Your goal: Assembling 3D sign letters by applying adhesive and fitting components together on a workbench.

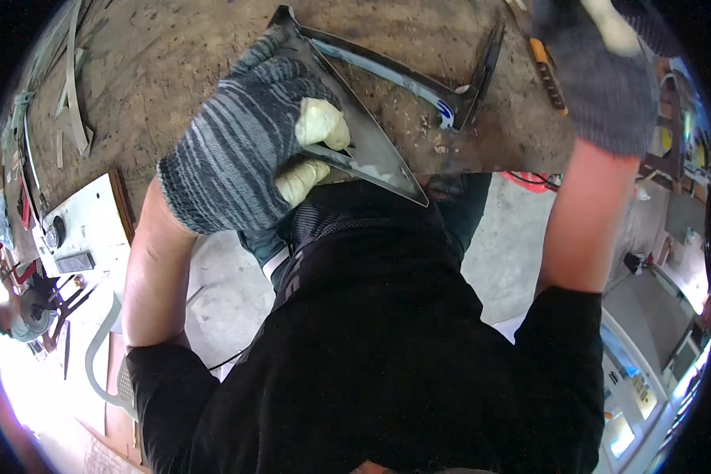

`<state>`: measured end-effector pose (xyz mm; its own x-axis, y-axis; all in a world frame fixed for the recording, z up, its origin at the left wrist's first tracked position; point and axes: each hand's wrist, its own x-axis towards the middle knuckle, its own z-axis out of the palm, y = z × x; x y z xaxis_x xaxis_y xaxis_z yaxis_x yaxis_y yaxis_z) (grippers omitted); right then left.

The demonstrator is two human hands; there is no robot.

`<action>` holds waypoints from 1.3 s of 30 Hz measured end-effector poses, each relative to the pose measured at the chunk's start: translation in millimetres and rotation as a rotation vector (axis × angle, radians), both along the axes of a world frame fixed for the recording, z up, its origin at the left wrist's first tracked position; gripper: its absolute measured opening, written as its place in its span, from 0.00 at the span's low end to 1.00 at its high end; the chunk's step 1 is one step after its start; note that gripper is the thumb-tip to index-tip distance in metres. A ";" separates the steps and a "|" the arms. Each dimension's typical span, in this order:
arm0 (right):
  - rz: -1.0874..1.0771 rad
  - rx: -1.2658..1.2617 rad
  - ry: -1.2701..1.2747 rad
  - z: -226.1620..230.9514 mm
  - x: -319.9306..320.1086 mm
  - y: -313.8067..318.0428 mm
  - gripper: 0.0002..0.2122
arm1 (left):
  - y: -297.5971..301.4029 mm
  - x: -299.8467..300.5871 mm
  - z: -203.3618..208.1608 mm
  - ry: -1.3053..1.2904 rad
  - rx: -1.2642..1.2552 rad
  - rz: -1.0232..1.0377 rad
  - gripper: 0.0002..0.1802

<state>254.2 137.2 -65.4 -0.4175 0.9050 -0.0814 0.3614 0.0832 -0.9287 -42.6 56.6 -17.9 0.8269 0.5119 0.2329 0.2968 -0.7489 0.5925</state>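
My left hand (pixel 249 130) wears a striped grey knit glove with pale covers on the thumb and a finger. Thumb and fingers are closed on the edge of a thin metal bracket (pixel 379 150), whose pointed end juts past the table edge towards my body. Joined or close to its far end is an angled metal bar (pixel 387 73) lying on the table; how they connect is hidden under the glove. Raised at the upper right is my right hand (pixel 608 87), gloved in grey and smeared by motion. A pale-covered finger shows, but the hand's grip is unclear.
The worn wooden table (pixel 174 47) bears small shavings near the bar's corner. An orange-and-black handled tool (pixel 547 75) lies close to my right hand. Metal strips (pixel 75 87) are at the left. A white board (pixel 87 221) and a chair (pixel 107 355) stand at my left.
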 end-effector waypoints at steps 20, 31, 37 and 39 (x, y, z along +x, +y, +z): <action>-0.103 -0.208 1.001 -27.4 22.2 -200.3 0.39 | -0.2 19.9 10.4 0.109 0.005 -0.095 0.15; -0.276 -0.035 0.382 -10.0 -3.5 -228.6 0.17 | -2.3 17.8 11.0 0.107 -0.020 -0.102 0.13; -0.056 0.303 0.646 -25.6 6.5 -224.4 0.30 | -5.3 14.5 10.6 0.071 0.027 -0.043 0.15; 0.089 0.304 0.950 -79.0 21.2 -241.0 0.46 | -1.7 21.6 9.6 0.070 -0.007 -0.044 0.15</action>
<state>275.5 -103.8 -144.4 -0.2563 0.7941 0.5511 -0.5385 0.3561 -0.7636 -21.0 54.9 -8.2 0.8627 0.4762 0.1702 0.3046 -0.7581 0.5767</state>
